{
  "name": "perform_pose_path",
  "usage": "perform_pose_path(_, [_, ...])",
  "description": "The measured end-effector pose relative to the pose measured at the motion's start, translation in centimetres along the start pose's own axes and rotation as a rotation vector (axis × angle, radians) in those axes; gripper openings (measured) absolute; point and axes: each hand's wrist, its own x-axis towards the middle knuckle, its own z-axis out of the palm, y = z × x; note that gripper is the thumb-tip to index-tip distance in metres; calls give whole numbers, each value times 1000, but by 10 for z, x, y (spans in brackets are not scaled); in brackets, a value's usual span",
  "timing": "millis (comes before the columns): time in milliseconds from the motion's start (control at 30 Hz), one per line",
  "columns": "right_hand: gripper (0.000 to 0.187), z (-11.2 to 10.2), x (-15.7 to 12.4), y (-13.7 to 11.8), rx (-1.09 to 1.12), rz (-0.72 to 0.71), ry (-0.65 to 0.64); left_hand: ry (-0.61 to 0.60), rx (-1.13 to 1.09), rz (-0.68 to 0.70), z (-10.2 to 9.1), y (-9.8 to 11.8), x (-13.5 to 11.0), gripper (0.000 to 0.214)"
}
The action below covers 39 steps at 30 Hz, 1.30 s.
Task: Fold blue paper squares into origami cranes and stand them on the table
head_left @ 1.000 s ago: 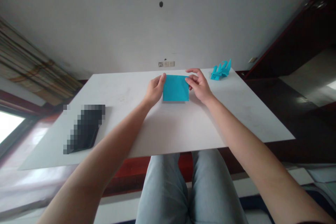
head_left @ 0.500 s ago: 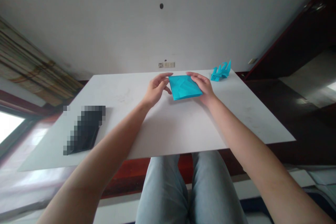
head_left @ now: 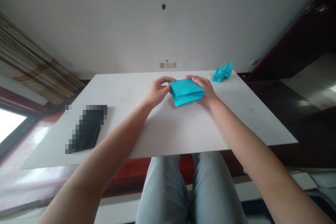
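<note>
Since the earlier frame, our one piece of blue paper (head_left: 187,92) has turned slightly on the desk (head_left: 183,133), and its folded layers now part at the left end. It lies near the far edge, between our two hands, with its lower edge tilted across the desk.

Our right hand (head_left: 202,86) rests on the paper's right end, fingers extended and spread across the top layer. Our left hand (head_left: 159,92) curls against the paper's left corner with its fingers bent; we cannot tell whether it pinches the paper.

Just right of the right hand sits one small blue origami figure (head_left: 223,72), apart from the paper and touched by neither hand. Toward the near left lies one dark flat object (head_left: 88,129), too blurred to name. Beyond the far edge, one socket strip (head_left: 167,65) is set in the wall (head_left: 105,17). Our two knees (head_left: 168,189), in pale jeans, show below the desk.
</note>
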Motion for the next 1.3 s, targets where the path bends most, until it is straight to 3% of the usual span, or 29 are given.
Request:
perform_pose_path(67, [53,0,3,5,-33,9,5,51,27,-24,-1,0,1,54])
perform_pose_path(200, [80,-2,10,10,-128,-6,43,83,93,-80,-5,1,2,70])
perform_pose_path(333, [96,-6,10,7,-108,-10,-70,38,159,-137,-8,2,1,70])
perform_pose_path(533, [76,-9,6,6,-84,-22,-27,-4,233,-180,-13,-2,1,67])
perform_pose_path(733, [69,-14,11,7,-158,-102,63,-80,405,-116,-22,-1,1,53])
perform_pose_path(900, [53,-19,9,10,-251,-84,-70,-50,363,-95,-24,-6,3,46])
perform_pose_path(1000, [33,-23,9,14,-375,-141,-109,-93,376,-101,-26,-7,3,42])
perform_pose_path(1100, [14,-27,9,16,-635,-200,-99,-129,534,-52,-31,-7,2,30])
perform_pose_path(1200, [23,-30,8,14,-868,-210,-88,-174,682,-11,-35,-7,1,30])
perform_pose_path(1300, [29,-31,6,8,-963,-212,-78,-235,781,42,-37,-6,1,36])
